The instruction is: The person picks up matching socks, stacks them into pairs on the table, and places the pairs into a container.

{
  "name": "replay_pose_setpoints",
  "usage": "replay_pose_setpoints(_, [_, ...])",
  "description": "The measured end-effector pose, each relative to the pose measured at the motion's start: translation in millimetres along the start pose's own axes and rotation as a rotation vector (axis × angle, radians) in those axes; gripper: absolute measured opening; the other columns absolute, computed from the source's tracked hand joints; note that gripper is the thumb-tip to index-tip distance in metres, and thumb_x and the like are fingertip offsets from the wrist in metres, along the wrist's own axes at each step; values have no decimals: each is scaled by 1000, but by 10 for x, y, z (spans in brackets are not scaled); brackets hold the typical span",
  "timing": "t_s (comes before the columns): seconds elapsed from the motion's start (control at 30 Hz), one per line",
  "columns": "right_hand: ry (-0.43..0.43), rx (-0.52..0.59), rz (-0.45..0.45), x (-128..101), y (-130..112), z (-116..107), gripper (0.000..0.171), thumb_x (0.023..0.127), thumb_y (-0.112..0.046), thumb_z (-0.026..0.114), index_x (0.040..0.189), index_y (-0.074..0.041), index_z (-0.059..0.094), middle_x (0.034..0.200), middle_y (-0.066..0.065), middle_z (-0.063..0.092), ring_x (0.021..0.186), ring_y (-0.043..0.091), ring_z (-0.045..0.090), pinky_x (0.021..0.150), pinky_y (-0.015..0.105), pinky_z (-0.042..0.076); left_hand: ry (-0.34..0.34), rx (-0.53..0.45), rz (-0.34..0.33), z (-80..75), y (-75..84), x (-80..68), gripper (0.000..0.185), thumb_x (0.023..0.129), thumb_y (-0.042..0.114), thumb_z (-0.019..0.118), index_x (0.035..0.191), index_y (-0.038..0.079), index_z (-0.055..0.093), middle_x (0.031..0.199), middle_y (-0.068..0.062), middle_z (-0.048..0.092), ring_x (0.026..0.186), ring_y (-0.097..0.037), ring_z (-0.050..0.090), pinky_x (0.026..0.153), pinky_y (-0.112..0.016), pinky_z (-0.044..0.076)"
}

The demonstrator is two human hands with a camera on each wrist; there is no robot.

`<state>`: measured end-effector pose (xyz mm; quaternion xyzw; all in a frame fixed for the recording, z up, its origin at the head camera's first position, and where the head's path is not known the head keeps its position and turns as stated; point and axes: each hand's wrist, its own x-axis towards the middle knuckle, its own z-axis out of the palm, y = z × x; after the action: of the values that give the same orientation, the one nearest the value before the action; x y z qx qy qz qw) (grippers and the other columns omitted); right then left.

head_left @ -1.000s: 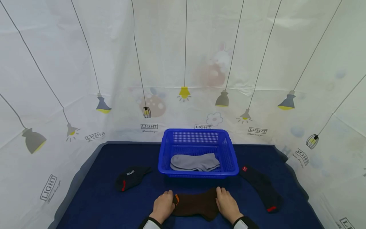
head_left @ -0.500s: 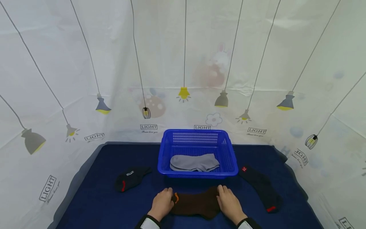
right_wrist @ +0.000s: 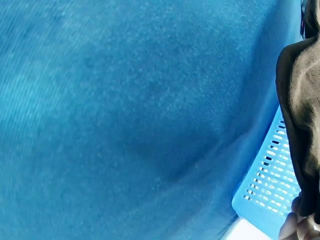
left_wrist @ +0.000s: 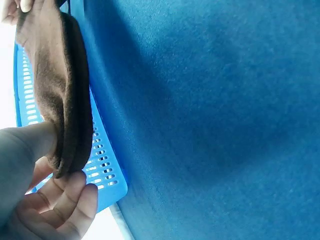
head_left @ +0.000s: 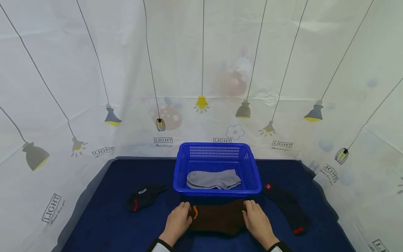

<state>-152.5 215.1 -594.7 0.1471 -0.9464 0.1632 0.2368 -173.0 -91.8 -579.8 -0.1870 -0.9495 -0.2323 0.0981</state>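
— Basket first: what sits in it?

— Just one thing. The blue basket stands at the middle of the tabletop, toward its far edge, and a grey sock lies flat on its floor.

— And the hands?

— Both are at the near edge, just in front of the basket, on a brown sock with an orange mark near its left end. The left hand pinches that left end; in the left wrist view the thumb presses one face of the folded cloth and the fingers curl under the other. The right hand grips the right end, its fingers curled over the edge. The sock stretches between the two hands, close to the basket's near wall.

— Anything else on the blue cloth?

— A black sock with a red stripe lies left of the basket, toward the left edge. A long black sock with red marks lies right of it, angled toward the near right corner. Both are well apart from the hands.
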Motion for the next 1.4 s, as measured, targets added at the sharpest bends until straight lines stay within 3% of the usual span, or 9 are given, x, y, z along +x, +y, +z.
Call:
replay_pose_setpoints(0.27, [142, -12, -89, 69, 12, -81, 39, 73, 5, 86, 99, -3, 58, 84, 5, 53, 70, 22, 56, 58, 36, 48, 95, 15, 40, -67, 28, -8, 33, 72, -2, 83, 86, 10, 55, 77, 0, 51, 65, -21, 59, 53, -36, 47])
replay_pose_setpoints(0.8, [238, -31, -155, 414, 42, -221, 35, 75, 3, 83, 100, 1, 58, 85, 12, 58, 65, 29, 59, 53, 41, 48, 259, 37, 127, -263, 37, 298, 33, 71, -4, 81, 88, 8, 56, 79, -4, 54, 68, -26, 62, 55, -41, 50])
replay_pose_setpoints(1.1, [189, -4, -91, 647, 35, -278, 30, 81, 1, 80, 100, -1, 58, 85, 11, 58, 64, 26, 58, 52, 39, 49, 210, 16, 88, -415, 45, 537, 27, 76, -4, 79, 91, 6, 59, 83, -7, 58, 70, -27, 65, 59, -41, 54])
replay_pose_setpoints(1.4, [137, 33, -18, 809, 68, -309, 27, 84, 0, 78, 101, -3, 57, 86, 11, 59, 66, 27, 60, 51, 40, 50, 199, 16, 97, -464, 33, 676, 26, 77, -3, 78, 92, 6, 59, 83, -8, 58, 69, -28, 64, 58, -41, 54])
